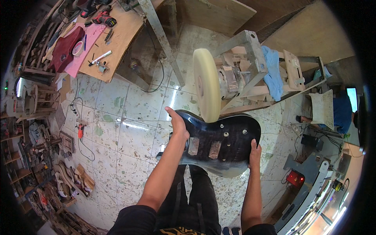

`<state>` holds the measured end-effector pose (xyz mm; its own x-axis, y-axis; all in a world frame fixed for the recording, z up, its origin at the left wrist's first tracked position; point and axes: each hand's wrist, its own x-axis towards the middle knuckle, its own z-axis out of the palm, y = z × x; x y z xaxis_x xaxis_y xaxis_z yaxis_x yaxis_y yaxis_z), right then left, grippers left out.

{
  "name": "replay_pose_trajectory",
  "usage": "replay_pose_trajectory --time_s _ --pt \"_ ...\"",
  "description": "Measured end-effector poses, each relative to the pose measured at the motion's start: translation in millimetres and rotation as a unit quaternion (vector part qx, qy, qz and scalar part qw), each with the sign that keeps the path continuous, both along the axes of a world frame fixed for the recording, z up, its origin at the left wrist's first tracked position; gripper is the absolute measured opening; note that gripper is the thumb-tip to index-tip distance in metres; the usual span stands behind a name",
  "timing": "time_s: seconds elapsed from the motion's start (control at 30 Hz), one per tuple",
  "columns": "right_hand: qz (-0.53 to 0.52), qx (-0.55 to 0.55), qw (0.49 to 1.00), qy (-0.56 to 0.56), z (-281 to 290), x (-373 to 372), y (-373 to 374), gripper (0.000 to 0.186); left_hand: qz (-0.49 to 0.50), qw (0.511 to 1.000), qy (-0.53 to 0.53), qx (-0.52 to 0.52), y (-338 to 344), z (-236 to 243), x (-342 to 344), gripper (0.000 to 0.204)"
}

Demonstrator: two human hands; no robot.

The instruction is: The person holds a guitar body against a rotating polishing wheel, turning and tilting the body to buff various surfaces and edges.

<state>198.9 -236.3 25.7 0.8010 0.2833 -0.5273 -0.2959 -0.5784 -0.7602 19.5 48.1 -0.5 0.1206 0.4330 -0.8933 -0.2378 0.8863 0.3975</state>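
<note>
A glossy black electric guitar body (pixel 196 158) is held level in front of me, with two rectangular pickup cavities and several small holes in its face. My left hand (pixel 178 123) grips its left end near the neck side, thumb up and the other fingers hidden beneath. At the opposite end, my right hand (pixel 255 154) clasps the rounded edge, its fingers partly out of sight behind the body. The guitar's far edge meets the lower rim of a pale yellow buffing wheel (pixel 212 86), which is mounted on a motor (pixel 230 82).
A metal frame (pixel 256 55) carries the motor, with a blue cloth (pixel 273 72) draped over it. At far left stands a workbench (pixel 121 33) bearing a red guitar body (pixel 67 49), a drill (pixel 105 17) and tape. A cable runs across the tiled floor. Another person (pixel 341 113) sits at far right.
</note>
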Motion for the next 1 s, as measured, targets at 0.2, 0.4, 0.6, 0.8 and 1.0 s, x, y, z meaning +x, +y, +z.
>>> replay_pose_trajectory --time_s 0.2,0.4,0.6,0.8,1.0 --pt "0.006 0.021 0.999 -0.04 -12.3 -17.9 1.0 0.065 -0.007 1.0 -0.004 0.011 5.4 28.6 -6.8 0.099" --pt "-0.004 0.031 0.998 -0.049 -18.3 -36.0 5.4 0.057 -0.016 0.998 0.052 0.023 8.8 20.1 -18.5 0.101" --pt "-0.009 0.062 0.998 -0.003 -21.7 -43.7 9.4 0.06 -0.019 0.995 0.092 0.04 11.2 20.8 -22.7 0.105" --pt "-0.004 0.083 0.997 0.007 -33.4 -47.1 5.9 0.059 -0.009 0.995 0.086 0.046 13.3 35.5 -24.6 0.105" --pt "0.003 0.054 0.999 -0.001 -23.3 -54.7 17.3 0.06 -0.018 0.995 0.096 0.031 15.3 34.0 -35.3 0.102"
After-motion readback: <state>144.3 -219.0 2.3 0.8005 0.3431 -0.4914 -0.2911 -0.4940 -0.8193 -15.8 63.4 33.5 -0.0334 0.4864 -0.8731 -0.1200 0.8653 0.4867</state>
